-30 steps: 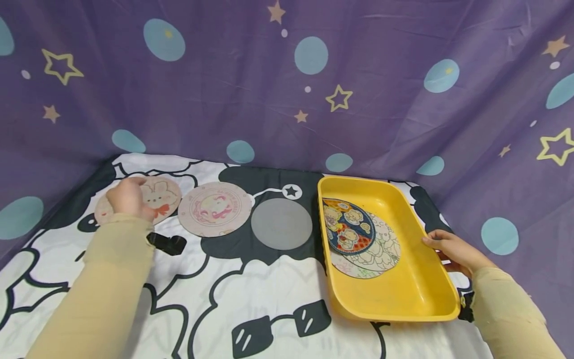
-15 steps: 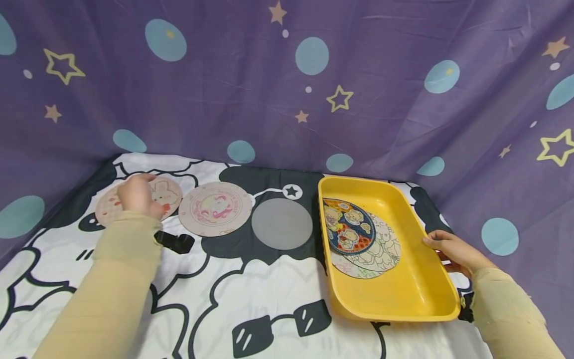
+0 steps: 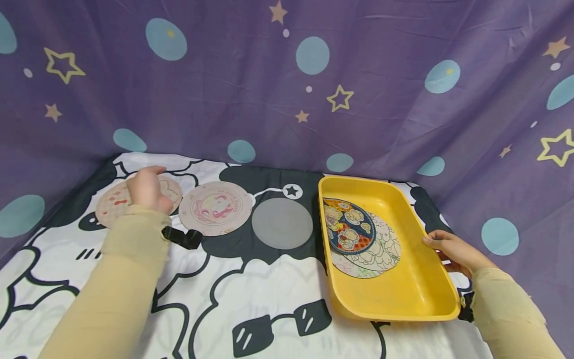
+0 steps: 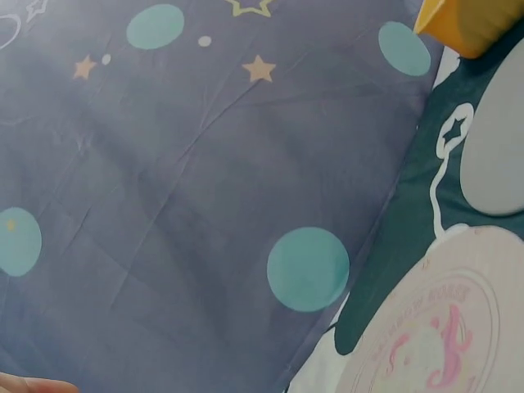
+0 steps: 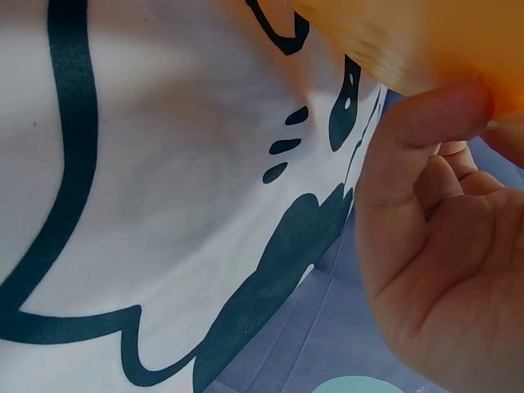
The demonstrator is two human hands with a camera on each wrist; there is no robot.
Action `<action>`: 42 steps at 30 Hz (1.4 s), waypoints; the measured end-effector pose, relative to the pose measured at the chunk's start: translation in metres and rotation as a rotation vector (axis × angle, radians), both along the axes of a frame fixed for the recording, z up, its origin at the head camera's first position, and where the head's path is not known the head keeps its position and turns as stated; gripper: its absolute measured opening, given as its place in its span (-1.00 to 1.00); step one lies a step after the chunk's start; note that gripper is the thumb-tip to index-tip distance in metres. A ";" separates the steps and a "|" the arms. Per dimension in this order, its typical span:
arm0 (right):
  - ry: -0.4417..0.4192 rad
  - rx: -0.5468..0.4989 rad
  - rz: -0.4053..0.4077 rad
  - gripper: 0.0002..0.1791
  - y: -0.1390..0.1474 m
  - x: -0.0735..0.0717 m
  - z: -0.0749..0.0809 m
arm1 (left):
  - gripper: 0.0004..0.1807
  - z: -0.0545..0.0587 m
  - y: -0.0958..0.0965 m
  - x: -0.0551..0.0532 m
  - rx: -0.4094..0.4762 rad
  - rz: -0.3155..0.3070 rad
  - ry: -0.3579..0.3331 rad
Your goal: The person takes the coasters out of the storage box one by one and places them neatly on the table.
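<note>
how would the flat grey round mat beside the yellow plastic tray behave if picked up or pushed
The flat grey round mat looks thin, so it is probably light. Lying flat, it would likely slide rather than roll or tip. Its smooth, unwrinkled face hints at some stiffness.

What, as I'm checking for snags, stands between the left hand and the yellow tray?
Nothing upright: only the unicorn disc and gray disc, flat on the cloth, lie between the left hand and yellow tray. Beyond them rises the tray's wall.

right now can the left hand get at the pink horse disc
Probably yes: the left hand appears above the leftmost disc, next to the pink horse disc, whose printed face lies uncovered.
</note>
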State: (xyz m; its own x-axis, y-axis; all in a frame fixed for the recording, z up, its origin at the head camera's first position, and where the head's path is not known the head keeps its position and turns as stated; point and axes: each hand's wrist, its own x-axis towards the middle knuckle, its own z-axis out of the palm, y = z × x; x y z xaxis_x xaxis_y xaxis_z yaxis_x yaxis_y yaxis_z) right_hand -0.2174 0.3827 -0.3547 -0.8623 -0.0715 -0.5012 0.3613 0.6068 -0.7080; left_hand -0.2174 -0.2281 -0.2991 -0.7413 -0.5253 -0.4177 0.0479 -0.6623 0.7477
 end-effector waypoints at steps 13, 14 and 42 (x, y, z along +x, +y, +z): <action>0.001 -0.004 0.006 -0.63 0.000 0.001 0.000 | -0.14 0.008 0.015 -0.005 0.009 -0.029 0.042; 0.001 -0.005 0.001 -0.64 -0.001 0.001 0.001 | -0.14 0.009 0.016 -0.005 0.007 -0.037 0.050; 0.003 0.003 -0.001 -0.62 0.000 0.001 0.000 | -0.37 0.019 0.047 -0.009 0.061 -0.176 0.063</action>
State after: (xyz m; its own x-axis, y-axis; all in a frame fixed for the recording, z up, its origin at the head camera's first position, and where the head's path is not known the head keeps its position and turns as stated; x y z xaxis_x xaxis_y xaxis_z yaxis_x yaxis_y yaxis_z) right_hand -0.2161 0.3832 -0.3545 -0.8639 -0.0693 -0.4989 0.3598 0.6082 -0.7075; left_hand -0.2269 -0.1816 -0.2801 -0.8454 -0.3598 -0.3947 -0.0273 -0.7089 0.7048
